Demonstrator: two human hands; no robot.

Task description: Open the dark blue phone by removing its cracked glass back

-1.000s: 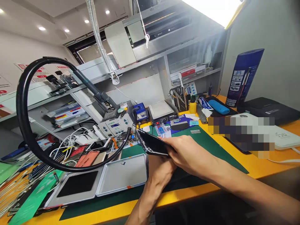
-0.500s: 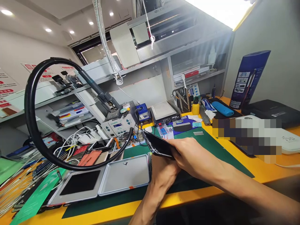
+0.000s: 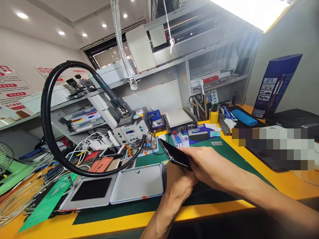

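Your right hand (image 3: 205, 160) has its fingers closed round the phone (image 3: 177, 156), tilted above the mat (image 3: 229, 151). Left hand's (image 3: 180, 183) underneath, fingers hidden, so can't tell its grip. I'd steady it by the edges.

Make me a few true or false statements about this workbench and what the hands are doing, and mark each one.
1. The right hand grips a black device. True.
2. The black device lies flat on the green mat. False: the black device is held up and tilted, off the green mat.
3. The left hand is beneath the black device, its fingertips out of sight. True.
4. The yellow bottle stands inside the shallow tray. False: the yellow bottle is farther back and to the right of the shallow tray.
5. A black hose makes a big loop on the left side of the view. True.
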